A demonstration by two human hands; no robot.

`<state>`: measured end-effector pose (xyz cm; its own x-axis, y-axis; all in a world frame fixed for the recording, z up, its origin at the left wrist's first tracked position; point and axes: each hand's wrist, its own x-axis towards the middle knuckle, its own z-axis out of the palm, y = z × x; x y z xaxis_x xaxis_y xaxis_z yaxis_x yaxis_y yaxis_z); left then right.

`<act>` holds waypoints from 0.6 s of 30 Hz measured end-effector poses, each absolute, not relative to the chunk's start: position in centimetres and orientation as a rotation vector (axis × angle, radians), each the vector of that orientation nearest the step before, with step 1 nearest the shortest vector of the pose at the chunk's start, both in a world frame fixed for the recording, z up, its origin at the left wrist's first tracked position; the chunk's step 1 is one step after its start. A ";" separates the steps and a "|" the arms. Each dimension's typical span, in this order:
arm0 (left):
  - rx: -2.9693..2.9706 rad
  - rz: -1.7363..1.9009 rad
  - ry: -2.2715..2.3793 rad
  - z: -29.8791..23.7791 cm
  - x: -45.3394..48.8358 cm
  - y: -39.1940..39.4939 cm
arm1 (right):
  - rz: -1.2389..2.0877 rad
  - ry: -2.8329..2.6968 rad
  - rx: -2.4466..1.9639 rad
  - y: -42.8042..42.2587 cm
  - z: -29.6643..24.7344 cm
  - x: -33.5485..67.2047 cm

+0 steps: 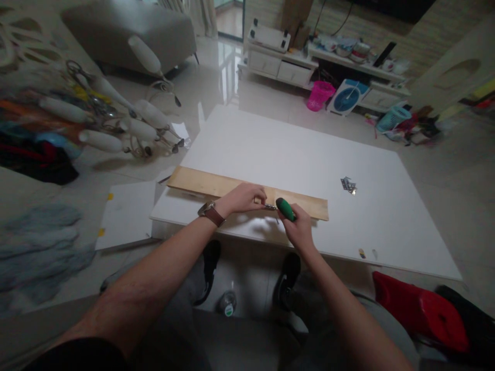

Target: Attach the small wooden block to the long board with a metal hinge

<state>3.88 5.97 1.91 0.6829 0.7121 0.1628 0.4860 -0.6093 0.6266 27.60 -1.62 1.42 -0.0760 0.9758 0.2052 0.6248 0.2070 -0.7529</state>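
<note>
My right hand [298,226] is closed around a screwdriver with a green and black handle [285,208]. Just left of it, the fingers of my left hand [247,197] pinch a small shiny metal piece [269,206], too small to tell its kind. Both hands are at the front edge of a long, narrow wooden board [209,182], which lies across the near part of a large white panel [278,147]. A little pile of metal hardware [348,185] rests on the panel to the right. Near the front edge are two tiny items [362,253], not clearly made out.
A clear bottle [228,304] stands on the floor between my feet. To the left are a smaller white panel [126,216] and a lamp with several white shades [145,54]. A red object [421,309] is at the lower right. A pink basket [320,96] stands by the far cabinet.
</note>
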 end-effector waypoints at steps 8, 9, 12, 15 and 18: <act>2.302 0.552 0.904 2.5 4.0 6.0 | 0.751 -1.647 -1.573 -1.0 0.5 25.8; 2.302 0.548 0.907 2.5 4.0 6.0 | 0.757 -1.632 -1.592 -0.9 0.4 25.7; 2.297 0.537 0.949 2.4 3.9 6.0 | 0.782 -1.617 -1.620 -0.5 0.5 25.4; 2.246 0.555 0.995 2.2 3.9 6.0 | 0.805 -1.637 -1.616 -0.2 1.0 25.0; 2.206 0.593 0.973 2.1 3.9 6.0 | 0.805 -1.630 -1.622 0.1 1.3 24.8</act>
<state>3.94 6.00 2.12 0.6229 0.7695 0.1406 0.4771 -0.5162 0.7113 24.76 0.10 1.32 0.0196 0.9987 0.0466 0.5703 0.0271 -0.8210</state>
